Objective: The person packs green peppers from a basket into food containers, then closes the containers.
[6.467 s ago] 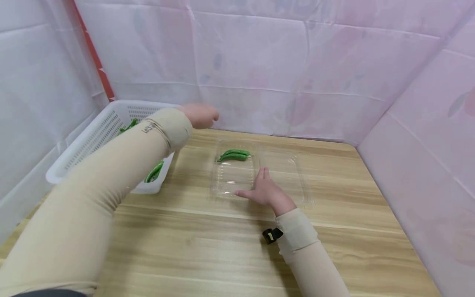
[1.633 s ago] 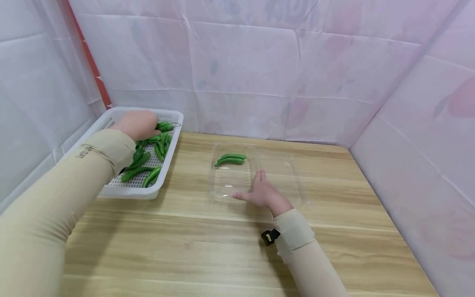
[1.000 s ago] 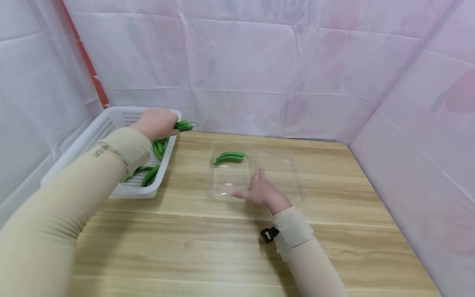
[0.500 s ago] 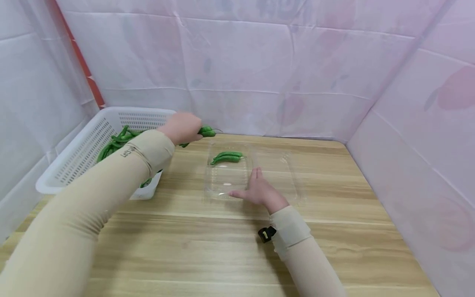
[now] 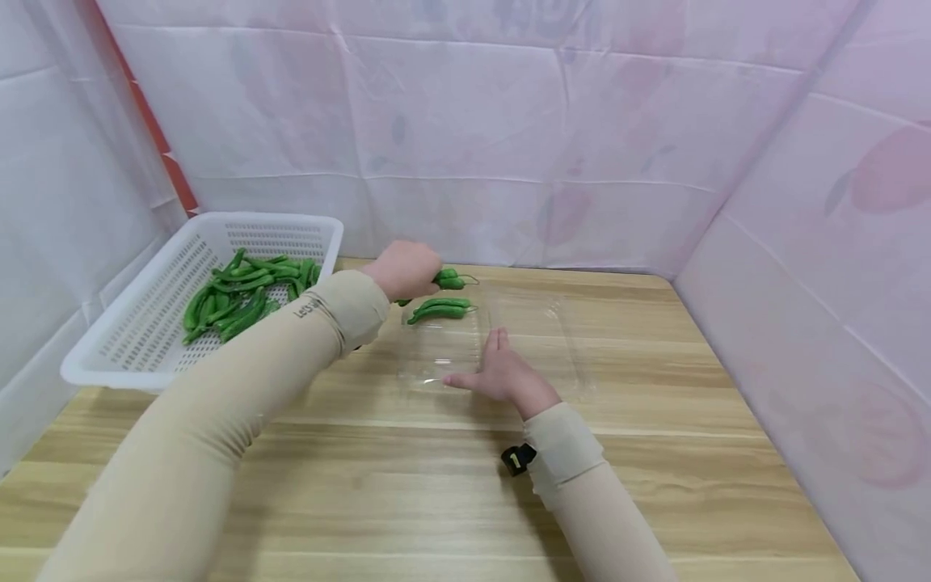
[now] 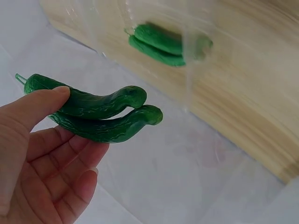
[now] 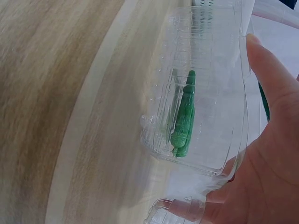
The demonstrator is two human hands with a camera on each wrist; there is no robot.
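My left hand pinches two curved green chili peppers between thumb and fingers, stems pointing right in the head view. It is over the back left of a clear plastic clamshell container. Two more green chili peppers lie side by side inside, at the container's far end. My right hand rests on the container's near right side, thumb spread along the front rim and fingers stretched over the hinge. In the right wrist view the thumb touches the rim. The container's lid lies folded out to the right.
A white perforated basket stands at the back left, with several green chili peppers in it. The wooden table is bounded by a white and pink sheet at the back and sides.
My left hand has moved from the basket rightwards to the container, carrying two chili peppers it took from the basket. My right hand has stayed at the container; the view has shifted slightly.
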